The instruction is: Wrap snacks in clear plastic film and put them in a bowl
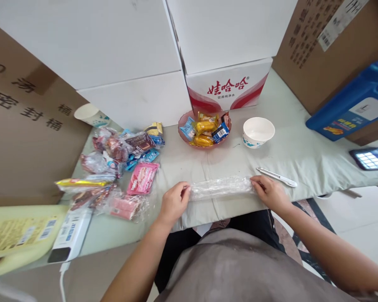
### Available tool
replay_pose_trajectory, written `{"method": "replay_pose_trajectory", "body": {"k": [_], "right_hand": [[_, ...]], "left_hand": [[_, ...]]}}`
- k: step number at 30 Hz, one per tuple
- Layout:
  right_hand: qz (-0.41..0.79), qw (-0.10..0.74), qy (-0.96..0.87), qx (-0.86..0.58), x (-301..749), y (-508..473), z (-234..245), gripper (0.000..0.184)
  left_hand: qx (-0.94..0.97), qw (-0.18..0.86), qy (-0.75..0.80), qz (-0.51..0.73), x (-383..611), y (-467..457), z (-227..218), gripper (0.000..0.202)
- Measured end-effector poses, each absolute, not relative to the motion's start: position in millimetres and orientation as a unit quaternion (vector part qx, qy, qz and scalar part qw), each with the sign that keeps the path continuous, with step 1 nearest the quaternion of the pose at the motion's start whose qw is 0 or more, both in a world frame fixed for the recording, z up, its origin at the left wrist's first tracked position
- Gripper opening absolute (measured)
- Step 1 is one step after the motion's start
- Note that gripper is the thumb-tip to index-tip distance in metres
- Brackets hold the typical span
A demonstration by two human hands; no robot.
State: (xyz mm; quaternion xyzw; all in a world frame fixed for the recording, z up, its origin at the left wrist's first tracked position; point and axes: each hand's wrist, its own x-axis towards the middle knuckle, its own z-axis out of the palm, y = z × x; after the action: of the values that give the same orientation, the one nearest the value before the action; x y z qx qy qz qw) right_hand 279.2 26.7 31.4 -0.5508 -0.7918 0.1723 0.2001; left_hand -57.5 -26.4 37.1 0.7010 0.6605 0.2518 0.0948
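Observation:
A clear plastic wrapper (221, 187), rolled or folded into a long strip, lies on the grey-green cloth (302, 155) near the table's front edge. My left hand (174, 203) pinches its left end with fingers closed. My right hand (269, 192) grips its right end, fingers curled on it. A white pen-like tool (277, 176) lies just beyond my right hand.
A pile of snack packets (119, 167) covers the left side. A pink bowl of wrapped sweets (204, 129) and a white paper bowl (257, 131) stand behind. White and cardboard boxes wall the back. A phone (372, 158) and blue box (353, 105) are at right.

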Motion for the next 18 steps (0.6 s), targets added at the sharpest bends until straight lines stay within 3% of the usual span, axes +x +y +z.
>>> {"method": "replay_pose_trajectory", "body": {"k": [5, 9, 11, 15, 18], "right_hand": [[0.044, 0.123, -0.8, -0.586, 274.0, 40.8, 23.9, 0.035], [-0.021, 0.231, -0.799, -0.555, 269.6, 34.7, 39.9, 0.034], [-0.008, 0.26, -0.829, -0.495, 254.3, 25.7, 45.0, 0.033], [0.035, 0.167, -0.927, -0.335, 221.6, 11.8, 32.3, 0.061], [0.034, 0.101, -0.931, -0.349, 230.9, 12.9, 17.3, 0.08]], "left_hand": [[0.692, 0.005, 0.699, 0.182, -53.3, -10.3, 26.9, 0.021], [0.684, -0.079, 0.684, 0.24, -41.6, -15.9, 45.5, 0.027], [0.743, -0.065, 0.614, 0.257, -24.5, -20.2, 50.8, 0.029], [0.83, 0.013, 0.532, 0.165, 8.6, -29.5, 34.0, 0.061], [0.821, 0.012, 0.562, 0.101, 5.5, -37.1, 13.6, 0.076]]}}
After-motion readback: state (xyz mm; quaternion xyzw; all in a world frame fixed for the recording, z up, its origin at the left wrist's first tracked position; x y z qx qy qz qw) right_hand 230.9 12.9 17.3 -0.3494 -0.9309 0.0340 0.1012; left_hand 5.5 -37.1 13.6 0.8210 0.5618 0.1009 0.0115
